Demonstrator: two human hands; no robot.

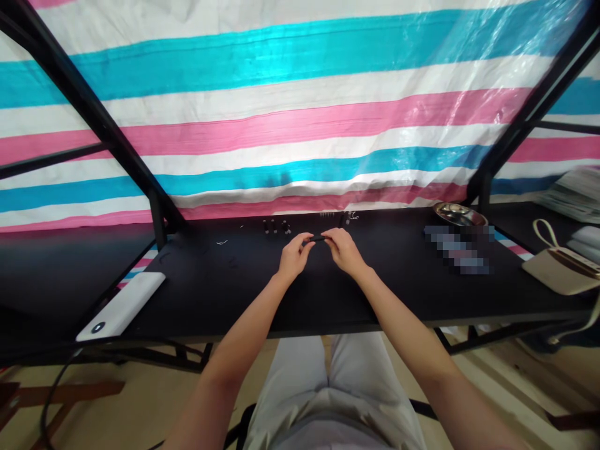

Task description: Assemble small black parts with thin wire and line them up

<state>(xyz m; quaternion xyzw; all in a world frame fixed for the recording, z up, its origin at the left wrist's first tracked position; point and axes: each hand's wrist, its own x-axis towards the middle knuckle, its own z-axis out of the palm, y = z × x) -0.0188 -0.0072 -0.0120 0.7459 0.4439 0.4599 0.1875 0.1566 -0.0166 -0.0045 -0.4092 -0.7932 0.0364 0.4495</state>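
A small dark rod-like piece spans the gap between my two hands above the black table. My left hand pinches its left end between thumb and fingers. Its right end sits in the pinch of my right hand. What kind of piece it is, I cannot make out. Just beyond my left hand stand several small dark cylinders with light ends. Past my right hand lie a row of tiny light pieces and another small dark cylinder beside white scraps.
A shiny metal bowl stands at the back right, with a blurred-out item in front. A beige bag lies far right. On the left rests a white power strip-like box with a cable. Black frame bars and a striped sheet rise behind.
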